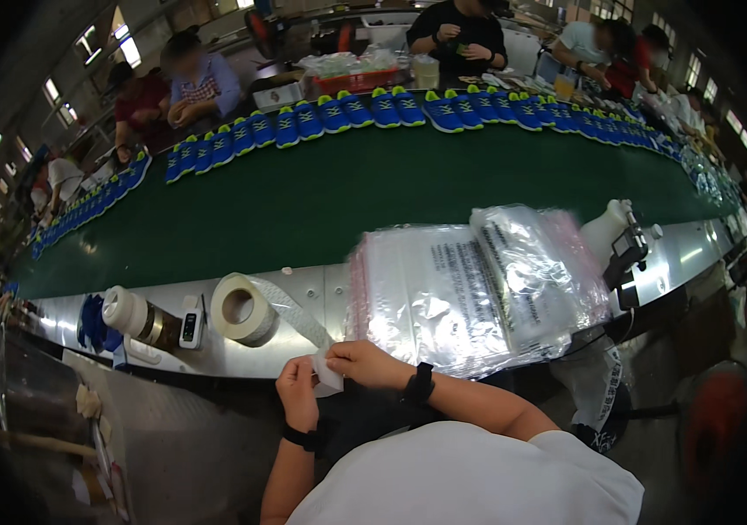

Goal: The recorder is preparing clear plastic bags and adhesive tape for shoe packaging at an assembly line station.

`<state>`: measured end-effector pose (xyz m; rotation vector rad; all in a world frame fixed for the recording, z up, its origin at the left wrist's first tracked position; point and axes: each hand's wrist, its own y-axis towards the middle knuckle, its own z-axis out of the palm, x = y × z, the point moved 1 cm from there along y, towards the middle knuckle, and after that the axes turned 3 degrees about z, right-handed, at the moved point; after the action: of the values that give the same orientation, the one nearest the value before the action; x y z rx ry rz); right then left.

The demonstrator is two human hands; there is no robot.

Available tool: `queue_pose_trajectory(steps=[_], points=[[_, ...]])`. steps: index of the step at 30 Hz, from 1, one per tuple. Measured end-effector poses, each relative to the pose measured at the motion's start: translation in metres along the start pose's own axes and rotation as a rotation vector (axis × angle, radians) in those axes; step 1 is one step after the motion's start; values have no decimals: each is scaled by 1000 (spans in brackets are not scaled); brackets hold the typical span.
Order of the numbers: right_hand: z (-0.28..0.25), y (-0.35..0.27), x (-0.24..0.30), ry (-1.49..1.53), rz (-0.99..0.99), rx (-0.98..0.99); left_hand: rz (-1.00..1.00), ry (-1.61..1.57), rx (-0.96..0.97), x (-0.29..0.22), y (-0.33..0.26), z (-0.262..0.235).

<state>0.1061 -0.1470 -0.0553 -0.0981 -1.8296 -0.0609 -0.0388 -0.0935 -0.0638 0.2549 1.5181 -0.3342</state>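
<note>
Left hand (298, 394) and right hand (360, 361) pinch the strip (297, 318), apparently peeling; the next pull likely needs slack from the roll (260, 322) ahead-left.

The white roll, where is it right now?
In the head view, the white roll sits on the metal ledge, left of the clear bags and right of the small device; its strip runs to the right hand.

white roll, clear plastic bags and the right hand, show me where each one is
White roll (263, 311): head view, on the wound ring, right of the core hole.
Clear plastic bags (426, 293): head view, on the left pile's upper face.
Right hand (363, 363): head view, middle of the hand.
</note>
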Motion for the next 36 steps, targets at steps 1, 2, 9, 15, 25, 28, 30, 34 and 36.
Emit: queue_pose_trajectory(steps=[1,2,9,15,25,28,30,34,36], points=[[-6,-4,-1,-25,108,10,-28,-152,-68,-2,3,0],[-11,-10,-4,-46,218,23,-61,-301,-139,-2,6,-1],[-71,-33,-21,-673,81,-604,517,386,423,-19,4,41],[-61,-17,-63,-1091,-14,-814,704,1073,573,13,-17,70],[-49,-11,-43,-978,33,-697,491,870,630,16,-14,57],[-52,-7,-59,-1056,49,-683,455,810,643,21,-15,55],[-59,-9,-66,-1097,53,-675,398,747,626,24,-12,55],[-75,-19,-71,-804,42,-800,178,604,695,12,5,45],[-79,-27,-70,-548,-44,-833,325,674,604,-14,16,47]])
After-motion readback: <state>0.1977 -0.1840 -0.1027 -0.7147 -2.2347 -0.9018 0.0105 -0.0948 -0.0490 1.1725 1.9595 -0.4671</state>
